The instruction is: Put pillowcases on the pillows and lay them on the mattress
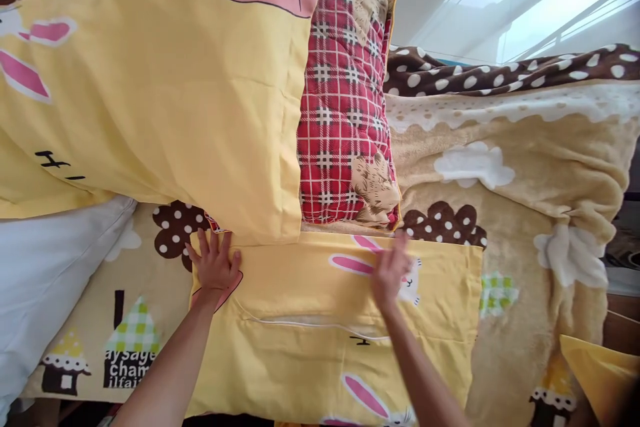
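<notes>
A flat yellow pillowcase (300,373) with rabbit and carrot prints lies in front of me. A long slit with a white edge (300,322) gapes slightly across it. My left hand (215,265) rests on its upper left corner, fingers spread, near the larger yellow cover above. My right hand (391,273) is over the rabbit print on the right, blurred, with its fingers stretched out. Whether it touches the cloth I cannot tell. Beyond both hands, a large yellow cover (200,100) encloses part of a red plaid pillow (340,113), whose right end sticks out.
A beige blanket (520,213) with clouds, houses and brown polka-dot shapes lies beneath everything. White bedding (50,273) is at the left. A brown dotted blanket edge (500,73) runs along the back, before a shiny pale surface (450,7). Yellow cloth (605,373) shows lower right.
</notes>
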The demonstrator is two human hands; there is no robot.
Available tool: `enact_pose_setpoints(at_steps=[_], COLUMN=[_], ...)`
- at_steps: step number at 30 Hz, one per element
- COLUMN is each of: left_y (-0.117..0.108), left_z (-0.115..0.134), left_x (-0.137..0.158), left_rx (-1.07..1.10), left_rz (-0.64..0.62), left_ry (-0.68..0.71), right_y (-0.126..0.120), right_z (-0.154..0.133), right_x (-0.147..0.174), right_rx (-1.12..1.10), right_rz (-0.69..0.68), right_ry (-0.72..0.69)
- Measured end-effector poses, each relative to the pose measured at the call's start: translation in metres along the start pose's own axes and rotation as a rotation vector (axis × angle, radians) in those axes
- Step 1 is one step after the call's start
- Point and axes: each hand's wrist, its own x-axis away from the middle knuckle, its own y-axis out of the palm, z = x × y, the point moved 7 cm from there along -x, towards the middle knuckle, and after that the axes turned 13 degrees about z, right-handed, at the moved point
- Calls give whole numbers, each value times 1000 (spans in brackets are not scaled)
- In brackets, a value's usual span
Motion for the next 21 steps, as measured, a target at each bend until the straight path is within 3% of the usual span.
enact_pose_setpoints(at_steps=[2,4,5,7,10,15,18,21], left_y=[0,1,1,2,1,-3,-3,-3], left_z=[-1,-2,-2,-2,-2,1,3,4], left_x=[0,1,1,1,1,-2,-1,-2], left_rx=[-6,-8,-7,-7,-11,15,27,12], left_rz=[-1,-2,-4,-10,-17,4,21,27], left_ry=[0,-3,-2,-4,-13,-12,-11,4], right_y=[26,44,50,56,48,5,-30,-53], right_z=[-95,-171,-189,-193,-135,29,122,185], right_x=[63,132,154,172,145,47,3,-19], right_rx=[-189,-320,-312,-274,-167,143,259,305], right_rz=[-169,-369,-426,-456,-407,-280,-175,-109], right_ry=[-327,-673,-728,-757,-755,-666,-493,-298])
